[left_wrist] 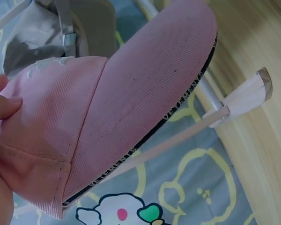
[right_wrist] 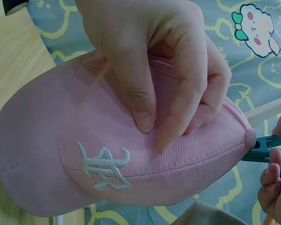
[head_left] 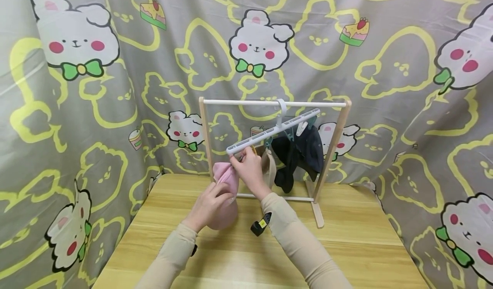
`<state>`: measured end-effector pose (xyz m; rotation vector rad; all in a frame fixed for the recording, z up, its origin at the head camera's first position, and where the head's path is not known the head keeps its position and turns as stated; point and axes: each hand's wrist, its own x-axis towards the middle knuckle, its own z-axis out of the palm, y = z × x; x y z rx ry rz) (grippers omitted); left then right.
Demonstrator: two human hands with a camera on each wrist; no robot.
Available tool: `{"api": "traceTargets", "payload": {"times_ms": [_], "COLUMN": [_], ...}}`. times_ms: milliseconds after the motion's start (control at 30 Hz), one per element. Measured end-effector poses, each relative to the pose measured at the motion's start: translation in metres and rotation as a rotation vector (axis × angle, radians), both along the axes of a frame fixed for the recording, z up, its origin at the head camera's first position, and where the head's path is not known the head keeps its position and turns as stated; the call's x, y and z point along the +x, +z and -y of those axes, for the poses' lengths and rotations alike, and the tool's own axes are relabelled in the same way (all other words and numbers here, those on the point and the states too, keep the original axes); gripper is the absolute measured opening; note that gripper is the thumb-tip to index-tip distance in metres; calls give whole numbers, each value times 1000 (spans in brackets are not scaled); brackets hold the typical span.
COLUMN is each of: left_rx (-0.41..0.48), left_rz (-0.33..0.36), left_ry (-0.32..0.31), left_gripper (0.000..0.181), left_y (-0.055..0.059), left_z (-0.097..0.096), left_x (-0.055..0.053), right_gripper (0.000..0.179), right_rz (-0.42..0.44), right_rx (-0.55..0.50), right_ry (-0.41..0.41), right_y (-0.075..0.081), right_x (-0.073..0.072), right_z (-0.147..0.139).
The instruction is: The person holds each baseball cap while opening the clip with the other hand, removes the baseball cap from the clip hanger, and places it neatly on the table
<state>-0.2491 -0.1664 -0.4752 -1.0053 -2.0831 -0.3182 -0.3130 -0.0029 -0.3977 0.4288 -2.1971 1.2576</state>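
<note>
A pink baseball cap (head_left: 227, 210) with white embroidered letters hangs brim down at the left end of a grey clip hanger (head_left: 273, 131). My left hand (head_left: 208, 203) holds the cap by its crown, thumb and fingers pinching the fabric in the right wrist view. Beside the hanger's left end, my right hand (head_left: 250, 169) pinches a green clip (right_wrist: 267, 149). The clip's tip meets the button at the top of the cap's crown (right_wrist: 187, 154). In the left wrist view the cap's brim (left_wrist: 154, 75) points up and right.
The hanger hooks over the top bar (head_left: 239, 102) of a wood-and-white rack on the wooden table (head_left: 346, 246). A beige cap (head_left: 268, 169) and dark caps (head_left: 308, 147) hang from its other clips. A white clip (head_left: 301, 128) shows there. Patterned curtain surrounds the table.
</note>
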Motion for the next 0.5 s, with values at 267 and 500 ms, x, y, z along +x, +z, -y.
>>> {"api": "traceTargets", "payload": {"times_ms": [267,500], "left_rx": [17,43], "left_rz": [45,62], "left_ry": [-30,-31], "left_gripper": [21,22], "left_y": [0,-1], "left_z": [2,1], "left_x": [3,5], "right_gripper": [29,29], "right_rz": [4,12], "right_rx": [1,-4], "right_ry": [-4,10], "right_y": [1,0], "right_x": [1,2], "right_z": [0,-1]}}
